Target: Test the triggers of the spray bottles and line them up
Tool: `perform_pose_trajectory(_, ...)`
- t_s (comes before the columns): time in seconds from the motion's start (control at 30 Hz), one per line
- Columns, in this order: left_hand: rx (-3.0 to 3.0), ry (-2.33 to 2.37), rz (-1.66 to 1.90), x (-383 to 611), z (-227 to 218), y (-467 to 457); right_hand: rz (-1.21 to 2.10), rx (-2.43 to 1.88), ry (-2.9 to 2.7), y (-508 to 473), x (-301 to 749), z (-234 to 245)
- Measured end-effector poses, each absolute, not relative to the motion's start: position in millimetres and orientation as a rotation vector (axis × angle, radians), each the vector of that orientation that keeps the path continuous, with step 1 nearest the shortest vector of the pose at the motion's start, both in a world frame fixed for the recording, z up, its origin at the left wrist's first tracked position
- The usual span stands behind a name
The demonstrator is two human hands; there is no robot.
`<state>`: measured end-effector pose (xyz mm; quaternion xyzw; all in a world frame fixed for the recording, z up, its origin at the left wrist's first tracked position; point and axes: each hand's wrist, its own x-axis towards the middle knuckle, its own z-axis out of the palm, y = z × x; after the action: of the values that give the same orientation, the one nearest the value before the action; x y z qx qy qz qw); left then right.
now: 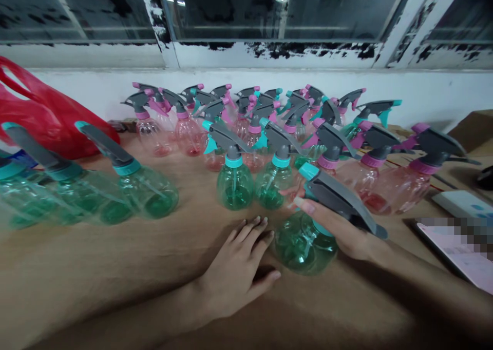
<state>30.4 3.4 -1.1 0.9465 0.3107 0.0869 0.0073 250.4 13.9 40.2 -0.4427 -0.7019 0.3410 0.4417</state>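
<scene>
My right hand [339, 226] is wrapped round the neck of a green spray bottle [306, 245] with a grey trigger head and teal nozzle, standing on the brown table [115, 268]. My left hand [239, 260] rests flat on the table just left of that bottle, fingers stretched out, fingertips close to the bottle's base. Right behind stand two more green spray bottles [234, 183], upright.
Several pink and green spray bottles [254, 119] crowd the back of the table under a window. Three green bottles [146, 188] stand at the left, before a red plastic bag [42, 114]. At the right lie a phone [458, 250], a white device [462, 203] and a cardboard box [475, 127].
</scene>
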Motion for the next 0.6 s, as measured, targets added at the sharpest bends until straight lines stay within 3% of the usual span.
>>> perform_pose_trajectory(0.6, 2.944, 0.969, 0.325, 29.7, -1.9, 2.7, 0.818, -1.002, -1.689, 4.7, 236.5, 68.1)
